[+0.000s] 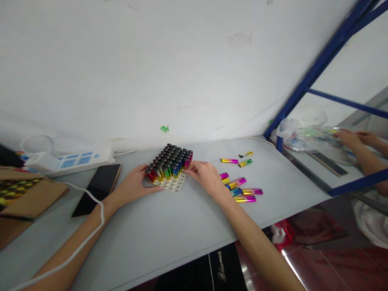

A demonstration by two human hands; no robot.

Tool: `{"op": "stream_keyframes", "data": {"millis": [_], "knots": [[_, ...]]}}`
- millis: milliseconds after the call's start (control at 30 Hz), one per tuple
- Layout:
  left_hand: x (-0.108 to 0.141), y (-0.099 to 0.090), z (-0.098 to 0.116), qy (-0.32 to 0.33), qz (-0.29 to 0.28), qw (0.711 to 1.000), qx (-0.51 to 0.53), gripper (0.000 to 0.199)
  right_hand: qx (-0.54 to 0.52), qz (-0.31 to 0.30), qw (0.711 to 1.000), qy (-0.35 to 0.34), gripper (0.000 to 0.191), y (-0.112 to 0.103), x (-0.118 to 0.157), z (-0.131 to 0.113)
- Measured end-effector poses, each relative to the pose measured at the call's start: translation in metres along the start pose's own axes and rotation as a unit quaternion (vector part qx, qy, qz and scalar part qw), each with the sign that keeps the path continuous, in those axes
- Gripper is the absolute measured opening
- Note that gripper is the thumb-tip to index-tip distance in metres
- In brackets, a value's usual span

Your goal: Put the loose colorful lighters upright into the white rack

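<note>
Dozens of lighters stand upright in the tray, long axes vertical, dark caps up, packed in tight rows that run diagonally away from me. Their bodies shine in rainbow foil: red, yellow, green, blue, magenta. The tray is white with round sockets; the near row of sockets is still bare. It sits on the grey table, near the middle, not far from the wall.

My left hand rests against the tray's left corner, fingers curled loosely round the edge and touching it. My right hand lies at the tray's right side, fingertips at the end lighters; I cannot tell whether they pinch one or only touch.

Just right of that hand, loose lighters lie flat on the table, long axes mostly running left to right, with three more farther back. They wear the same foil, pink to gold.

At my left lie a dark phone, a white power strip and a cardboard box. A white cable crosses my left forearm. Far right, beyond a blue frame, another person's hands work at plastic bags.
</note>
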State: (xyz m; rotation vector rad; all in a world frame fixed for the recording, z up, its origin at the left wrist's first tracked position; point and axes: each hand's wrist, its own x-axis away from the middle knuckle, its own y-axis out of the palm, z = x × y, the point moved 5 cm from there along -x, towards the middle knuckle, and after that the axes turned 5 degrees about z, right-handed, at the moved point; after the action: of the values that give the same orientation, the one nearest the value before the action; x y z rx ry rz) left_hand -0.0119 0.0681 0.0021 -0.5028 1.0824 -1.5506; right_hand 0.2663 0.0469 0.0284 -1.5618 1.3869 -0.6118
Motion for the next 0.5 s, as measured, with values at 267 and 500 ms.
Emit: {"op": "stream_keyframes", "data": {"millis": [267, 500], "knots": [[-0.001, 0.001, 0.002, 0.014, -0.011, 1.0, -0.015, 0.065, 0.048, 0.07, 0.992, 0.091, 0.011, -0.037, 0.033, 0.085], [-0.001, 0.0, 0.0, 0.012, 0.005, 1.0, -0.012, 0.069, 0.13, 0.066, 0.961, 0.236, 0.033, -0.031, 0.052, 0.104]]}}
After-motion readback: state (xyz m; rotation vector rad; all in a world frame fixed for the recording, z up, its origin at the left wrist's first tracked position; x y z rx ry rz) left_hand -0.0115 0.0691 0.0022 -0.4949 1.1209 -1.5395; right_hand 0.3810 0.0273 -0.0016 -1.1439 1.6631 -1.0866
